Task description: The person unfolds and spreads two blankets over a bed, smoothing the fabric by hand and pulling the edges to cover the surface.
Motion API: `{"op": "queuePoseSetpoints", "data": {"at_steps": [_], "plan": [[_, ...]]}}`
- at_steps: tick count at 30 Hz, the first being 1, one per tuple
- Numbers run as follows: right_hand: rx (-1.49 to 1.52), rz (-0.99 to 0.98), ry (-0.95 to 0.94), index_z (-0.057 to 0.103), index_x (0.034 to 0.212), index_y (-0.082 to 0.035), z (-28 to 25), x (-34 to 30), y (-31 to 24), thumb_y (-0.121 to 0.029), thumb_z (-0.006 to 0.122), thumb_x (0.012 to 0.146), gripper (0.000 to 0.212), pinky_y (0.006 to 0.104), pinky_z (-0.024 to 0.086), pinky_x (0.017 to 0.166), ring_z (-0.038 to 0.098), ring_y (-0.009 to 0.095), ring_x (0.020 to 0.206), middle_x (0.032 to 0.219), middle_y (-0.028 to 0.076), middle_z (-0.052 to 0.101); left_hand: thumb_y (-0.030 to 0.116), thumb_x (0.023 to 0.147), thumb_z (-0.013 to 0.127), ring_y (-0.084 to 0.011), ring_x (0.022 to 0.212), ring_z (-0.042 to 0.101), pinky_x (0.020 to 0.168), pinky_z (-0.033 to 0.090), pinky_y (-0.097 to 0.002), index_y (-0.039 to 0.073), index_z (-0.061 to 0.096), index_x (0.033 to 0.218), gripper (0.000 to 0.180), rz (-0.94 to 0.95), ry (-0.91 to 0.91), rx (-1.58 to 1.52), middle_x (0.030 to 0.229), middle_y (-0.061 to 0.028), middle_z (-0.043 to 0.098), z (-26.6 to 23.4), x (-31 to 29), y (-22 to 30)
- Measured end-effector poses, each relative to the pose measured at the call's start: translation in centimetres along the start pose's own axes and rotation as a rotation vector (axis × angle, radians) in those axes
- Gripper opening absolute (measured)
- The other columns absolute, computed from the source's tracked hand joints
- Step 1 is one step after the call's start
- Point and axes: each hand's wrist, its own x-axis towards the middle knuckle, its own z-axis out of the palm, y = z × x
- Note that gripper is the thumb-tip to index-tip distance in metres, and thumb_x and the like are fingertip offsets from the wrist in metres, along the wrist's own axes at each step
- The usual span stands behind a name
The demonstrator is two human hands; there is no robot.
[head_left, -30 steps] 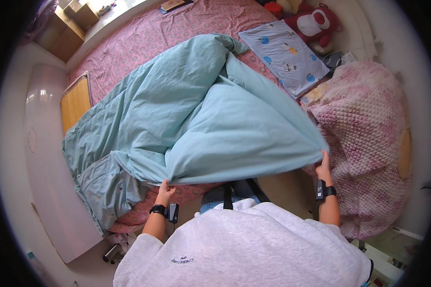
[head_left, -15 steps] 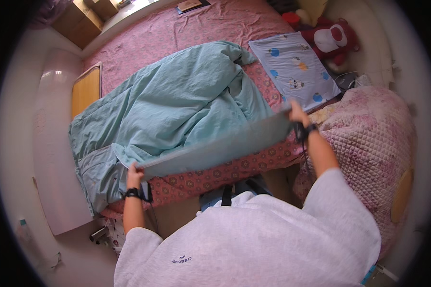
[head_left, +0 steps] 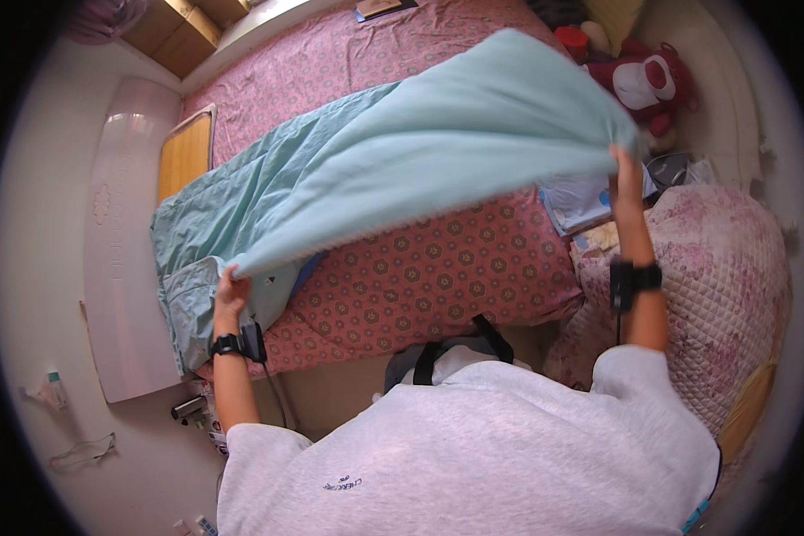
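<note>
A light teal quilt (head_left: 402,152) is stretched between my two hands above the bed, its near edge running in a line from one to the other. My left hand (head_left: 232,290) is closed on the quilt's near left edge. Farther off to the right, my right hand (head_left: 628,174) grips the other end of that edge, slightly blurred. The quilt's right part billows up over the pillow (head_left: 581,201), hiding most of it. At the left, the quilt lies in folds on the pink patterned bed sheet (head_left: 447,259). Dark straps circle both my wrists.
At the left end stands a pale headboard (head_left: 121,295), with a wooden board (head_left: 186,159) beside it. A red plush bear (head_left: 648,85) sits at the far right. Nearer, a quilted pink cover (head_left: 715,277) drapes over something bulky. Cardboard boxes (head_left: 174,40) stand at the far left.
Both hands have moved away from my body, the right one also rightward. The quilt has spread from a bunched heap into a raised sheet, now covering most of the pillow and baring the near bed sheet.
</note>
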Motion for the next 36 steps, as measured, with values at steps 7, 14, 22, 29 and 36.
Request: {"op": "queuePoseSetpoints", "data": {"at_steps": [7, 14, 22, 29, 36], "plan": [[-0.469, 0.359, 0.589, 0.047, 0.070, 0.001, -10.7, -13.5, 3.4, -0.018, 0.051, 0.059, 0.023, 0.0281, 0.034, 0.060, 0.041, 0.014, 0.065, 0.072, 0.006, 0.045, 0.016, 0.064, 0.052, -0.0115, 0.047, 0.042, 0.045, 0.035, -0.0202, 0.008, 0.046, 0.068, 0.011, -0.471, 0.116, 0.422, 0.058, -0.0014, 0.047, -2.4, -3.0, -6.4], [-0.422, 0.232, 0.526, 0.049, 0.073, 0.001, -10.9, -9.9, 4.8, -0.017, 0.054, 0.061, 0.022, 0.0281, 0.036, 0.055, 0.045, 0.014, 0.063, 0.070, 0.005, 0.048, 0.021, 0.066, 0.051, -0.0150, 0.056, 0.047, 0.051, 0.040, -0.0243, 0.005, 0.045, 0.071, 0.018, -0.566, -0.072, 0.646, 0.064, -0.0045, 0.047, -1.7, 3.3, -3.2], [-0.182, 0.564, 0.229, 0.050, 0.079, -0.006, 6.4, 6.7, 15.6, -0.025, 0.053, 0.066, 0.023, 0.0244, 0.037, 0.052, 0.047, 0.013, 0.063, 0.076, 0.002, 0.051, 0.022, 0.069, 0.048, -0.0166, 0.066, 0.048, 0.064, 0.039, -0.0286, 0.008, 0.045, 0.071, 0.015, -0.250, 0.012, 0.323, 0.065, -0.0045, 0.049, 2.7, 20.1, -0.9], [-0.048, 0.708, -0.042, 0.045, 0.085, -0.014, 3.0, 7.4, 25.0, -0.022, 0.046, 0.071, 0.016, 0.0269, 0.038, 0.056, 0.048, 0.012, 0.074, 0.084, 0.002, 0.051, 0.027, 0.071, 0.046, -0.0171, 0.099, 0.035, 0.079, 0.030, -0.0325, 0.011, 0.038, 0.100, 0.035, -0.170, 0.086, 0.315, 0.106, -0.0043, 0.038, 0.0, 22.7, -6.3], [-0.276, 1.086, 0.187, 0.044, 0.086, -0.004, -5.9, -6.2, 29.7, -0.020, 0.044, 0.071, 0.022, 0.0290, 0.042, 0.058, 0.050, 0.016, 0.073, 0.081, 0.006, 0.051, 0.019, 0.064, 0.050, -0.0144, 0.063, 0.049, 0.057, 0.041, -0.0298, 0.014, 0.047, 0.070, 0.008, -0.618, 0.347, 0.204, 0.065, 0.0000, 0.050, -8.7, 14.7, -18.5]]}}
